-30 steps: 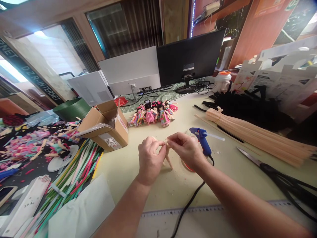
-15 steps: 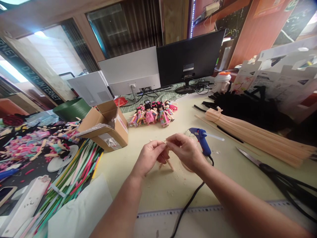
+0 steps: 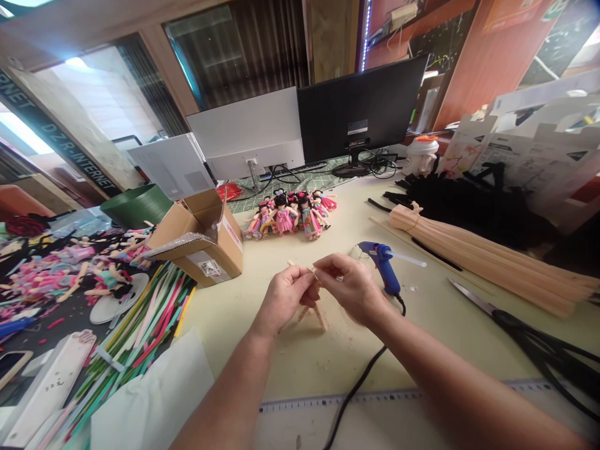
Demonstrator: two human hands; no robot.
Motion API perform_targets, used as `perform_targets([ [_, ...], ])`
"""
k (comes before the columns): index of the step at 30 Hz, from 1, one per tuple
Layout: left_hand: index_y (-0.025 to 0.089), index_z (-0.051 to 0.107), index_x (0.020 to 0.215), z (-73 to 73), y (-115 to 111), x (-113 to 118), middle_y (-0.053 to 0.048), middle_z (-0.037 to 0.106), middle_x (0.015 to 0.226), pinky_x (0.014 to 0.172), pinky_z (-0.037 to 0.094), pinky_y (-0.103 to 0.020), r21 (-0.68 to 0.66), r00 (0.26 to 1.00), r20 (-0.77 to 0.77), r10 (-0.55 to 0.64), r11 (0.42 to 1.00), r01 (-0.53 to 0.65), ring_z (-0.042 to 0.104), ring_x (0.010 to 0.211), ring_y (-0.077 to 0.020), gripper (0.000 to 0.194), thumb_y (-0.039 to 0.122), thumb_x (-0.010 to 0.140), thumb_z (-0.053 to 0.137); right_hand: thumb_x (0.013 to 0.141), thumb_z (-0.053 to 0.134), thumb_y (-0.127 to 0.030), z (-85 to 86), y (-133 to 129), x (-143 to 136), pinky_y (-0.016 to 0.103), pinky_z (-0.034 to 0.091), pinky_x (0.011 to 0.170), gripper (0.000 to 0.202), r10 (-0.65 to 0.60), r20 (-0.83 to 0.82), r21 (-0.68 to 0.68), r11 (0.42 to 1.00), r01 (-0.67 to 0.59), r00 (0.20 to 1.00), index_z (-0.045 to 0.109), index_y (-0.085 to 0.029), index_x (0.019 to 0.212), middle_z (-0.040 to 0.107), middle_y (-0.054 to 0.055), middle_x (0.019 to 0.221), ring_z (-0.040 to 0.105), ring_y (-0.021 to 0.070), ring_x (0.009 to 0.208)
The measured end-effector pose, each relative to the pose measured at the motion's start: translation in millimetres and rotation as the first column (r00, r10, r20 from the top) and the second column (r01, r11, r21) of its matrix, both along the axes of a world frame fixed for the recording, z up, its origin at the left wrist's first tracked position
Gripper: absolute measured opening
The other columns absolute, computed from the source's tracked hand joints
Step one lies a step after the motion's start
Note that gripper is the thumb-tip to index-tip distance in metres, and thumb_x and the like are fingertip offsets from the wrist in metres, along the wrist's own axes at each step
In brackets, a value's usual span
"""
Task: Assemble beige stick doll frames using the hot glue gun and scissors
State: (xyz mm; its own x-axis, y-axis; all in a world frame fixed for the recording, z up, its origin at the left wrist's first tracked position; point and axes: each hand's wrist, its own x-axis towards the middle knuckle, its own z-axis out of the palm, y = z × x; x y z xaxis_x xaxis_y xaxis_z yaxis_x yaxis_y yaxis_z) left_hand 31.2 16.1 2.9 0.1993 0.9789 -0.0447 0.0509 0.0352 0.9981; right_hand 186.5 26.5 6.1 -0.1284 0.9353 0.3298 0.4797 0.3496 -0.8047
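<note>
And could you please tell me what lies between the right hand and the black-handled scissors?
The head view shows the blue glue gun and pale scraps between the right hand and the scissors.

Dolls [image 3: 284, 219] behind left hand [image 3: 287, 299], box [image 3: 206, 247] left, scissors [image 3: 510, 325] right

In pale capitals, "DZR-INTERNET" is written along the long, dark, slanted strip [image 3: 70, 152] at the left, with "RNET" above. Print on the brown cardboard box's [image 3: 230, 253] white rectangular label [image 3: 210, 269] cannot be read.
</note>
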Motion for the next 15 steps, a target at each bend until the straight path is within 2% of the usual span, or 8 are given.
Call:
perform_targets([
  [3, 0.014, 0.061, 0.082, -0.1, -0.4, 1.1, -0.001, 0.058, 0.062, 0.052, 0.047, -0.02, 0.024, 0.999, 0.008, 0.039, 0.999, -0.039, 0.056, 0.057, -0.0103, 0.031, 0.044, 0.084, 0.057, 0.08, 0.057, -0.024, -1.6, 1.2, 0.4, 0.027, 0.045, 0.065, 0.016, -0.028, 0.017, 0.044, 0.999, 0.027, 0.999, 0.065, -0.021, 0.093, 0.063, 0.001, 0.077, 0.058, 0.0145, 0.069],
  [6, 0.014, 0.062, 0.085, -1.2, 0.1, 1.9, 0.0, 0.057, 0.06, 0.049, 0.045, -0.02, 0.033, 0.999, 0.023, 0.048, 0.998, -0.049, 0.053, 0.053, -0.0098, 0.033, 0.047, 0.083, 0.057, 0.081, 0.056, -0.026, -2.2, 2.1, 1.3, 0.027, 0.045, 0.066, 0.011, -0.022, 0.025, 0.05, 0.999, 0.021, 0.999, 0.064, -0.02, 0.086, 0.062, 0.003, 0.082, 0.058, 0.0148, 0.071],
  [10, 0.014, 0.062, 0.084, -1.7, 0.2, 2.7, 0.001, 0.057, 0.058, 0.047, 0.043, -0.02, 0.038, 0.999, -0.001, 0.045, 0.998, -0.045, 0.051, 0.048, -0.0083, 0.033, 0.047, 0.083, 0.058, 0.08, 0.056, -0.023, -2.1, 2.1, 2.4, 0.025, 0.044, 0.063, 0.007, 0.002, 0.032, 0.028, 1.0, -0.003, 1.0, 0.062, -0.021, 0.077, 0.064, 0.001, 0.077, 0.058, 0.0144, 0.07],
  [15, 0.014, 0.061, 0.085, 3.4, -2.2, 3.5, 0.001, 0.057, 0.058, 0.049, 0.043, -0.02, 0.053, 0.998, -0.059, 0.012, 0.999, -0.009, 0.05, 0.047, -0.008, 0.032, 0.046, 0.085, 0.055, 0.079, 0.058, -0.018, -0.1, 0.8, 4.3, 0.024, 0.042, 0.062, 0.006, -0.053, 0.117, 0.126, 0.991, 0.038, 0.992, 0.063, -0.021, 0.076, 0.064, 0.0, 0.074, 0.058, 0.0134, 0.067],
])
